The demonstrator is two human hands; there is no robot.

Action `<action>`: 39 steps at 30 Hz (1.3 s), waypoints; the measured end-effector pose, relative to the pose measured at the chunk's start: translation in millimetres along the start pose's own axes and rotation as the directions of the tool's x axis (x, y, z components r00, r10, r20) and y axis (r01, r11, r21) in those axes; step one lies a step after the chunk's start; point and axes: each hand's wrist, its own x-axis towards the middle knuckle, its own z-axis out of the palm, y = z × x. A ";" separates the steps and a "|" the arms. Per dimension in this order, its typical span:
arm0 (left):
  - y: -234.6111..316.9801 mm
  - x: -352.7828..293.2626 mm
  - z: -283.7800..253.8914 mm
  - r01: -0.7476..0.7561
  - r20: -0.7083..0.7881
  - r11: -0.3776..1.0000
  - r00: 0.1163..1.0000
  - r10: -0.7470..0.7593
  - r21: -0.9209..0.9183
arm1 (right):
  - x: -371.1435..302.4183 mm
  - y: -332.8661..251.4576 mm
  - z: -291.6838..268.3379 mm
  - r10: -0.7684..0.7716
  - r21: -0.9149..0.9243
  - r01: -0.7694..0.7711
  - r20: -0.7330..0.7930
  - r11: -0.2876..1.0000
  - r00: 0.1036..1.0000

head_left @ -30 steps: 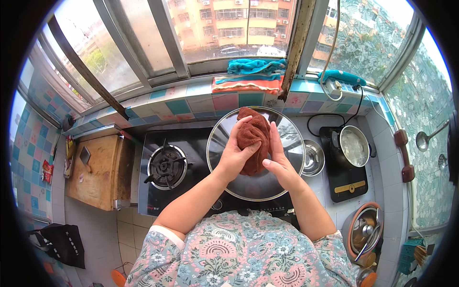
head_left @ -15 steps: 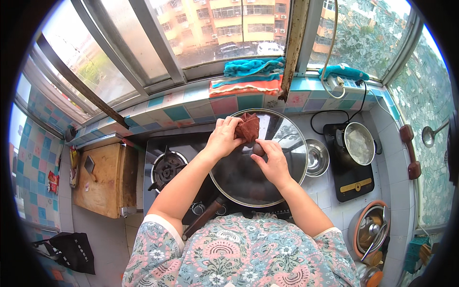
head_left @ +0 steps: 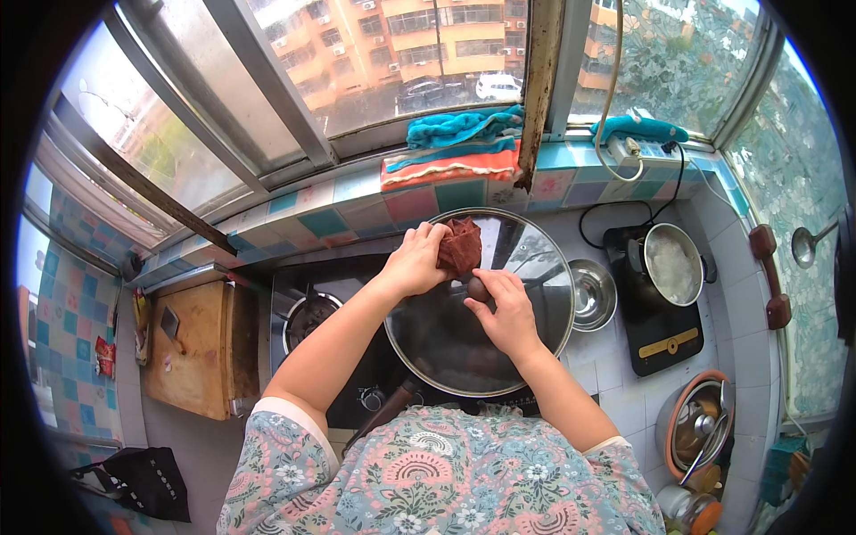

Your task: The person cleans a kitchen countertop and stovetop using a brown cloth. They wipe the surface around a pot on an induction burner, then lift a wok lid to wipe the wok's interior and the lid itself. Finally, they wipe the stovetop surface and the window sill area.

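Note:
A crumpled brown cloth (head_left: 461, 246) is bunched in my left hand (head_left: 415, 260), whose fingers close round its left side. The cloth rests at the upper left part of a large round glass lid (head_left: 540, 267) with a metal rim. Below the lid is a dark wok with a long brown handle (head_left: 385, 412) pointing toward me at the lower left. My right hand (head_left: 508, 314) pinches the dark round knob (head_left: 478, 289) at the lid's middle between thumb and fingers. The wok's inside is mostly hidden by dark glass, reflections and my hands.
A gas burner (head_left: 308, 321) lies left of the wok, beside a thick wooden chopping board (head_left: 201, 357). To the right stand a steel bowl (head_left: 592, 296) and a pot of cloudy liquid (head_left: 674, 266) on an electric hob (head_left: 664, 343). Folded towels (head_left: 450, 165) lie on the sill.
The view has shifted slightly. My left hand and the cloth sit a little nearer the knob, and the cloth is more bunched. My right hand stays at the knob.

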 end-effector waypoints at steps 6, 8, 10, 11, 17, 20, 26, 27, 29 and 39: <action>16.1 72.6 15.4 0.043 -0.107 0.999 0.993 -0.041 0.018 | 1.6 -4.1 2.0 -0.032 0.019 0.032 -0.014 0.999 0.999; 21.6 79.1 23.5 -0.033 -0.140 0.998 0.989 0.041 0.059 | 1.4 -3.2 3.3 -0.042 0.007 0.043 -0.030 0.999 0.999; 33.7 70.3 25.7 -0.135 -0.016 0.991 0.991 0.135 0.008 | -1.4 -3.1 2.6 -0.026 -0.019 0.025 -0.029 1.000 0.999; 34.9 64.2 26.1 -0.178 0.002 0.984 0.984 0.178 -0.013 | -1.2 -3.1 2.0 -0.017 -0.033 0.016 -0.036 0.999 0.999; -18.9 22.2 -3.5 -0.107 -0.037 0.993 0.993 0.108 0.044 | -3.0 -3.7 -1.4 -0.024 -0.002 0.024 -0.041 1.000 0.999; -31.2 16.1 -9.4 -0.063 -0.093 0.993 0.993 0.073 0.104 | -3.6 0.1 0.2 -0.025 -0.015 0.025 -0.026 1.000 0.999; 47.6 74.0 13.9 -0.402 0.071 0.905 0.916 0.395 0.142 | -5.4 6.6 2.2 -0.034 -0.065 0.033 -0.011 0.997 0.999; 62.8 82.3 22.4 -0.486 0.100 0.865 0.874 0.476 0.126 | -4.8 4.6 2.4 -0.032 -0.050 0.031 -0.023 0.998 0.999; 81.3 96.1 36.4 -0.553 0.177 0.831 0.825 0.537 0.058 | -3.7 -5.0 0.7 -0.013 -0.007 0.013 -0.004 1.000 1.000; -29.5 50.8 -20.1 -0.285 0.051 0.946 0.959 0.280 0.157 | -5.4 -3.7 4.9 -0.008 -0.044 0.007 -0.036 0.999 0.999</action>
